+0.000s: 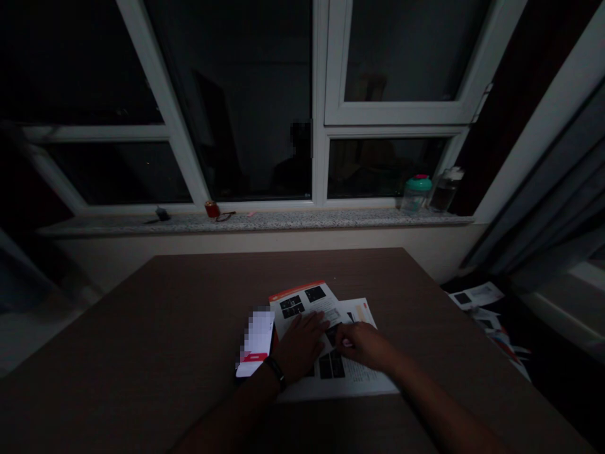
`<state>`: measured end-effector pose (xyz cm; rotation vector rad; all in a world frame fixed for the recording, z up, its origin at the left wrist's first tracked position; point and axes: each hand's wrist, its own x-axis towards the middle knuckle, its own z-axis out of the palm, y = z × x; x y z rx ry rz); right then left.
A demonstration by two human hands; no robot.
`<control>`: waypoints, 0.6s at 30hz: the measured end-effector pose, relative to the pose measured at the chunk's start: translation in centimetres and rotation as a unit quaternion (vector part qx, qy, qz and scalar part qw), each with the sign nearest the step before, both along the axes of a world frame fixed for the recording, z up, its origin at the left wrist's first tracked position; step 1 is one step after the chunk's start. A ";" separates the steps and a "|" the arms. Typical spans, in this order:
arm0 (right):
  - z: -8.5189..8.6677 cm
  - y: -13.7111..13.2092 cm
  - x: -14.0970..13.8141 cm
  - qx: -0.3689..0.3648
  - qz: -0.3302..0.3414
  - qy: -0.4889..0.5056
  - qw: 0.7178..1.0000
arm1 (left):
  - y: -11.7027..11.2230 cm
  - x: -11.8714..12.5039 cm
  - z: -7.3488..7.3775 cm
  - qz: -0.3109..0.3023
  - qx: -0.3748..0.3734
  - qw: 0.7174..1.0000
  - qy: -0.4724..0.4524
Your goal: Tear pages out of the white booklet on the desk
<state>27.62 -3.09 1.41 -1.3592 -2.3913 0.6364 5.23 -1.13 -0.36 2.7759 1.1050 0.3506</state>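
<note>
A smartphone [256,343] lies just left of the printed leaflets [307,301] on the table [142,315] before the windowsill [255,222].

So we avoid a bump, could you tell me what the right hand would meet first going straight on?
Probably the left hand, lying just ahead on the leaflet, though depth is unclear.

Your left hand [300,347] lies flat with fingers [317,323] spread, your right hand [366,347] curls its fingertips [344,335] downward just beside it, and both forearms [241,403] angle inward
</note>
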 end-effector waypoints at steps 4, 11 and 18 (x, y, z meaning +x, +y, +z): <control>0.1 -0.1 -0.6 0.010 -0.008 -0.033 0.999 | 0.0 -0.1 0.0 -0.004 0.004 1.000 -0.003; 0.4 -0.5 -2.2 0.013 -0.074 -0.150 0.986 | 0.2 -0.1 -0.5 -0.001 0.001 1.000 0.008; 0.2 -0.3 -1.3 -0.014 -0.042 -0.072 0.996 | 0.1 -0.1 -0.4 0.001 -0.007 1.000 0.012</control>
